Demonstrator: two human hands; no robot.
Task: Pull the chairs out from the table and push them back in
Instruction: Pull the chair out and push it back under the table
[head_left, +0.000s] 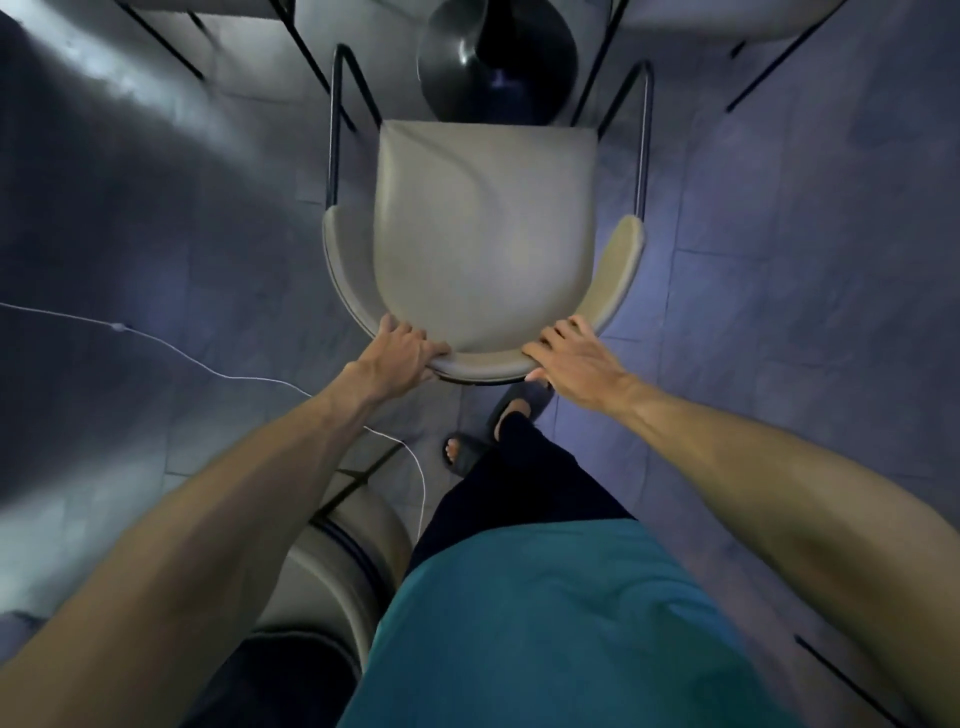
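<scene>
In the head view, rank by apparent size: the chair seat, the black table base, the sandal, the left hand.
1. chair seat
2. black table base, partly cut off at the frame's top
3. left hand and sandal look alike; too close to rank.

Below me I see a floor of large grey-blue square tiles (779, 234), dim overall, with a pale patch of light falling across its far left. A thin white cable (228, 375) snakes over the tiles from the left edge toward the near middle. At the far middle stands a glossy black rounded pedestal base (467, 67). Near left, by my legs, sits a curved beige padded seat back with a dark frame (337, 561), partly hidden.
</scene>
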